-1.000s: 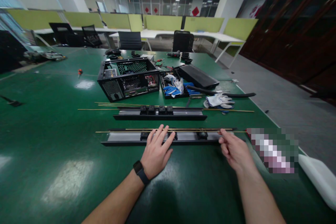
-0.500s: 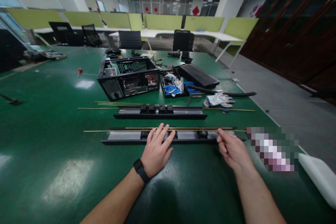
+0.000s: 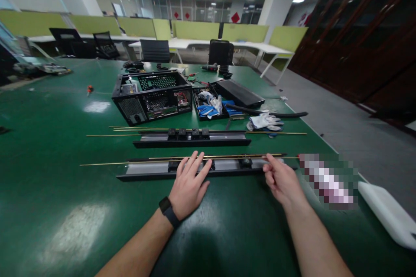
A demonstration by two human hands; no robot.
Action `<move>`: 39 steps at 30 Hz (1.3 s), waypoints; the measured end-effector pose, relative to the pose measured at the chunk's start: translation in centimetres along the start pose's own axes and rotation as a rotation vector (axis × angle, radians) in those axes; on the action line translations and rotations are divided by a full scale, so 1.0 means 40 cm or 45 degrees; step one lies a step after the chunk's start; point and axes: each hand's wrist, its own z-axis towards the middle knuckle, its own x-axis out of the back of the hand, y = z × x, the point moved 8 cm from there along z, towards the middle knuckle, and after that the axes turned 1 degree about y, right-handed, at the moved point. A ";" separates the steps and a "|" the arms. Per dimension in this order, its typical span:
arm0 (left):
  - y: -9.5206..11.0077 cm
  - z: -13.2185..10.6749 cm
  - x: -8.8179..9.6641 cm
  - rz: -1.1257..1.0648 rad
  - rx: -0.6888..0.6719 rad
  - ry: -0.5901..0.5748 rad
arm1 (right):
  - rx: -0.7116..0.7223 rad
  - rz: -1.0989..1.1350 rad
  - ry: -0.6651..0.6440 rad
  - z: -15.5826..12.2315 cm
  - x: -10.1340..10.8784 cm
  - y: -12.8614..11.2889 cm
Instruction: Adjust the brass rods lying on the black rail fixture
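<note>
Fingers spread, my left hand (image 3: 190,186) lies over the front black-edged metal channel (image 3: 146,168), its fingertips on the thin brass-coloured rods there. Beneath those fingers a black block is partly hidden. My right hand (image 3: 281,177) is at the channel's right part, index finger and thumb closed about a brass rod (image 3: 104,164), the other fingers curled. That rod sticks out past the channel's left end. Between my hands, another black block (image 3: 246,162) sits in the channel. Just behind, a second channel (image 3: 224,137) carries several black blocks (image 3: 182,133).
Beyond the channels stand an open black computer case (image 3: 152,95) and a black tray with blue-white gloves (image 3: 209,106). More gloves (image 3: 264,121) and a black tube (image 3: 286,115) lie right of it. A blurred-out pinkish object (image 3: 326,179) and a white object (image 3: 386,212) are at the right.
The brass rod has slid left, so more of it projects past the front channel's left end. My left hand stays on the rods. The whole view has shifted slightly.
</note>
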 end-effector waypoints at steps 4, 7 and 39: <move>0.001 -0.002 -0.003 0.016 -0.012 0.029 | 0.025 0.049 0.044 0.001 0.011 -0.002; 0.002 -0.003 -0.006 0.019 -0.019 0.040 | -0.017 0.010 -0.068 -0.004 -0.013 0.013; 0.009 -0.004 -0.001 0.031 -0.054 0.047 | -0.031 0.017 -0.102 -0.025 -0.039 0.013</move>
